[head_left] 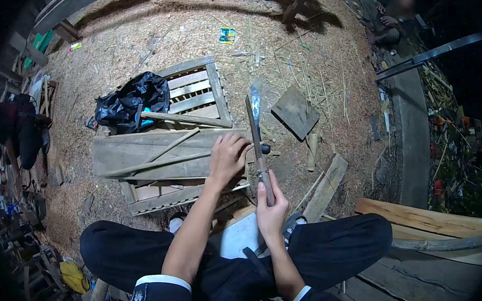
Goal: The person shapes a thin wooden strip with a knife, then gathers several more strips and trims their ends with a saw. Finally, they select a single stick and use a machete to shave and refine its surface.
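My right hand (272, 207) is wrapped round the brown handle of a long, narrow-bladed knife (262, 164), its dark blade pointing up and away from me. Left of the knife, my left hand (229, 156) has its fingers curled together above the end of a wide wooden plank (134, 153); whatever they may hold is hidden. Behind the knife a second, shiny blade (255, 105) lies on the ground. Thin wooden sticks (165, 153) rest across the plank, which lies on a slatted wooden frame (218, 87).
A black plastic bag (135, 101) lies on the frame's left part. A square board (295, 113) and a bamboo piece (311, 151) are on the shavings-covered ground. Planks (426, 219) lie at right. One person (27, 130) is at far left, another (392, 21) at top right.
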The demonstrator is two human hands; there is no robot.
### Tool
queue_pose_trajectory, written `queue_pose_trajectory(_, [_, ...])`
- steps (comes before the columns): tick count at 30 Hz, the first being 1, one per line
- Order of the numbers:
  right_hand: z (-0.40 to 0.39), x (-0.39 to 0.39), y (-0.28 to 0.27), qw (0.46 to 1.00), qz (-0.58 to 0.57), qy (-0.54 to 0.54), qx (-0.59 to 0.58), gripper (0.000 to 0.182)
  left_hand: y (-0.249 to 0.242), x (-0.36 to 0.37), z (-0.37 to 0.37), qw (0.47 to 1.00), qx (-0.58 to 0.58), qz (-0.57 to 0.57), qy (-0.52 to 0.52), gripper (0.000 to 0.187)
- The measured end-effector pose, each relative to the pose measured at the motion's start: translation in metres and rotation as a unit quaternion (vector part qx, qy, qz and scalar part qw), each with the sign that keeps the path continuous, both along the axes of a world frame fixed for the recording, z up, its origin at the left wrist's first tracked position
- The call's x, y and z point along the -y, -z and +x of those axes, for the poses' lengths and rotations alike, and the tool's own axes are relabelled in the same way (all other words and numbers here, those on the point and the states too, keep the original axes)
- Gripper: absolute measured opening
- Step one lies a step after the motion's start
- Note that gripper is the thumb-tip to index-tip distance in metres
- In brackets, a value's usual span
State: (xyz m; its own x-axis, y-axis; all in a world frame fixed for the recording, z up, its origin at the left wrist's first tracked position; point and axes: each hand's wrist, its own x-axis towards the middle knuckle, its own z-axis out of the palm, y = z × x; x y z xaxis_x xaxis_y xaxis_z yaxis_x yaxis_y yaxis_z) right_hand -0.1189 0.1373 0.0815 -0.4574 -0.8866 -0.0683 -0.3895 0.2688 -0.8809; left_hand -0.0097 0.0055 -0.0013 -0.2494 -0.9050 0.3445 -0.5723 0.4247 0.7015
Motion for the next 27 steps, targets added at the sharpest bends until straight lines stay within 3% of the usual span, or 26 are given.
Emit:
queue_pose_trajectory(2, [-0.005, -0.005, 0.004, 0.998, 0.009, 0.019, 0.065, 0.044, -0.003, 0.0, 0.002, 1.0, 0.01, -0.011, 0.015, 0.012])
queue_pose_trajectory(9, [-0.009, 0.002, -0.023, 0.999, 0.0, 0.004, 0.05, 0.042, 0.002, 0.0, 0.001, 0.999, 0.015, -0.038, 0.007, 0.012])
queue_pose_trajectory(12, [-0.017, 0.016, -0.024, 0.996, -0.063, 0.031, 0.055, 0.038, 0.004, -0.003, -0.001, 0.999, 0.012, -0.051, 0.009, 0.012])
queue_pose_trajectory(14, [-0.031, 0.034, -0.003, 0.989, -0.13, -0.022, -0.062, 0.034, 0.005, -0.004, 0.001, 0.997, 0.02, -0.07, 0.016, 0.013])
queue_pose_trajectory(15, [-0.034, 0.042, -0.006, 0.994, -0.078, -0.022, -0.075, 0.029, 0.004, -0.005, 0.003, 0.997, 0.021, -0.072, 0.018, 0.013])
queue_pose_trajectory(19, [-0.06, 0.069, 0.023, 0.977, -0.07, -0.098, -0.176, 0.021, 0.0, -0.009, 0.006, 0.997, 0.007, -0.075, 0.011, 0.013])
queue_pose_trajectory(27, [-0.054, 0.082, 0.052, 0.973, 0.018, -0.13, -0.188, 0.021, 0.004, -0.011, 0.006, 0.998, 0.012, -0.058, 0.021, 0.014])
